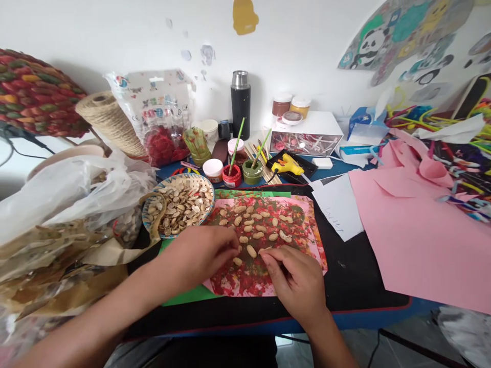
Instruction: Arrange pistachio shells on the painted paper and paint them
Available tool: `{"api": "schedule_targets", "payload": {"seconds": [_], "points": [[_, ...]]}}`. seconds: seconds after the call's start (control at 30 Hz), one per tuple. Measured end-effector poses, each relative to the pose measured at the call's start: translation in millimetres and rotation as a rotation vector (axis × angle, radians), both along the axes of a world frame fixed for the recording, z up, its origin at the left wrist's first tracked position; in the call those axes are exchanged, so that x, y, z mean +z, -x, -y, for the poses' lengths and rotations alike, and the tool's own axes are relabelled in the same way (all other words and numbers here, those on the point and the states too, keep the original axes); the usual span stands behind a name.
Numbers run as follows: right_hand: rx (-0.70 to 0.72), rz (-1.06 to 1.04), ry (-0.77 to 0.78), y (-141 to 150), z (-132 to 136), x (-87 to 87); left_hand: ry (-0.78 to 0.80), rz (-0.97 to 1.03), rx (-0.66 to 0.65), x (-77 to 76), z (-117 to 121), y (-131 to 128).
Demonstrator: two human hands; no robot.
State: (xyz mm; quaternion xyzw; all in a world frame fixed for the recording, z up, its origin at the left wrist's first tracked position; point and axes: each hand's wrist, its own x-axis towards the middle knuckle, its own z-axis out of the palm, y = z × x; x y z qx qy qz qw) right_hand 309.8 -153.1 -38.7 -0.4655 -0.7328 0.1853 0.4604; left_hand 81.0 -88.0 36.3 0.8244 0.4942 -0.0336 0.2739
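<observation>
Plainly, I saw both bare hands over a red-and-green paint-smeared pink paper sheet [245,287], where tan, unshelled peanuts [251,251] lay scattered, mostly just beyond and between the two sets of fingers. I had the left hand [203,250] with its fingers curled inward, nearly closed; I could not tell whether they held anything. On the right hand [301,281], thumb and forefinger came close together at a partly hidden peanut, and I could not tell whether they gripped it or only touched it. Beyond the left fingers, a round blue-and-white woven basket [212,200] held pale split shells [187,202]. Farther beyond the fingers on the worktop [356,286] stood an open red paint jar [232,180] and an open green paint jar [253,175], each with a brush in it, near a yellow glue gun [287,164].
</observation>
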Motion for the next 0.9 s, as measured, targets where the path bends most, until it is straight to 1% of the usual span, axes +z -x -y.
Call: {"api": "schedule_targets", "payload": {"seconds": [0.03, 0.07, 0.1, 0.17, 0.23, 0.27, 0.37, 0.5, 0.57, 0.7, 0.8, 0.9], "points": [[0.003, -0.004, 0.0, 0, 0, 0.1, -0.019, 0.036, 0.045, 2.2, -7, 9], [0.005, -0.008, -0.001, 0, 0, 0.2, -0.072, 0.044, 0.096, 4.2, -16, 20], [0.004, -0.01, -0.003, 0, 0, 0.3, -0.151, 0.028, 0.149, 5.6, -26, 31], [-0.003, -0.013, -0.005, 0, -1, 0.6, -0.338, -0.063, 0.231, 5.8, -46, 54], [-0.004, -0.018, -0.004, 0, -1, 1.2, -0.45, -0.164, 0.261, 2.2, -62, 72], [-0.003, -0.021, -0.003, 0, -1, 1.6, -0.469, -0.189, 0.253, -0.9, -68, 79], [-0.001, -0.026, 0.001, 1, -1, 2.7, -0.462, -0.198, 0.246, -12.1, -74, 87], [-0.003, -0.017, 0.008, 1, -1, 2.7, -0.413, -0.129, 0.197, -22.3, -73, 84], [-0.001, -0.015, 0.011, 0, -1, 2.4, -0.413, -0.115, 0.166, -23.7, -73, 84], [0.001, -0.018, 0.006, 1, -1, 2.9, -0.396, -0.161, 0.125, -22.6, -73, 89], [0.005, -0.03, -0.003, 1, -2, 3.3, -0.37, -0.185, 0.144, -21.1, -72, 92], [0.002, -0.028, -0.006, 1, -2, 2.9, -0.364, -0.208, 0.171, -20.6, -72, 90]]}}
